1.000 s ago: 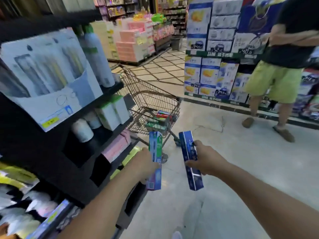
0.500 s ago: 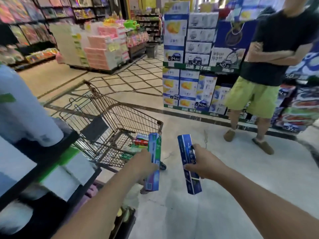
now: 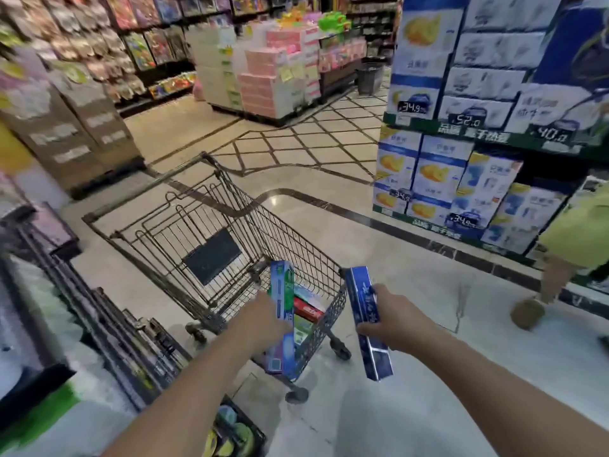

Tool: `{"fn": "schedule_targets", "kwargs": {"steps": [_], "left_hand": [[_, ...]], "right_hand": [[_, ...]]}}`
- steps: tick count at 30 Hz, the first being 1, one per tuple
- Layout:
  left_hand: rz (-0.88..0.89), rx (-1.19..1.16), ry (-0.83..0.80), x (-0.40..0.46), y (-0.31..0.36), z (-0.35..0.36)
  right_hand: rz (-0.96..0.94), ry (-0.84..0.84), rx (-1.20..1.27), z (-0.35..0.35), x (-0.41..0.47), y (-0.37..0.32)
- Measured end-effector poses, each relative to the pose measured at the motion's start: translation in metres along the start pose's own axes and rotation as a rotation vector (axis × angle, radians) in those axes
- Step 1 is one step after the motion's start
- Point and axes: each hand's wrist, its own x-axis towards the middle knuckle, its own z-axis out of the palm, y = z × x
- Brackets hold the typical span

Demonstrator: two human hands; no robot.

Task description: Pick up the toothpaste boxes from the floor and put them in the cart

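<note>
The left hand point(image 3: 263, 319) is gripping a green box point(image 3: 282, 293), its fingers hiding behind the box, whose lower end is overlapping the near corner of the cart point(image 3: 211, 199). The right hand point(image 3: 393, 319) is clamping a blue box point(image 3: 365, 319) just right of the cart, outside its rim; the white script on it is too blurred to read. Inside the cart about three more boxes point(image 3: 308, 308) are lying, partly hidden by the green box and wire. Far right, price tags are reading 34.9, 52.0 and 40.0 on a stack point(image 3: 435, 179) of cartons. A person point(image 3: 566, 245) is standing at the right edge, cut off, only shorts, leg and shoe showing
</note>
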Motion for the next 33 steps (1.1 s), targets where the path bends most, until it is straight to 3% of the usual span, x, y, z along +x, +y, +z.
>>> {"fn": "schedule_targets", "kwargs": {"steps": [8, 16, 24, 33], "left_hand": [[-0.149, -0.140, -0.007, 0.098, -0.029, -0.017], [-0.280, -0.314, -0.069, 0.195, -0.069, 0.002], [-0.495, -0.536, -0.101, 0.277, -0.089, 0.074], [-0.740, -0.662, -0.095, 0.352, -0.081, 0.184]], "right_hand": [[-0.142, -0.136, -0.068, 0.014, 0.126, -0.043], [-0.155, -0.245, -0.184, 0.049, 0.242, -0.089], [-0.171, -0.421, -0.347, 0.129, 0.349, -0.097], [-0.183, -0.595, -0.505, 0.230, 0.428, -0.046]]}}
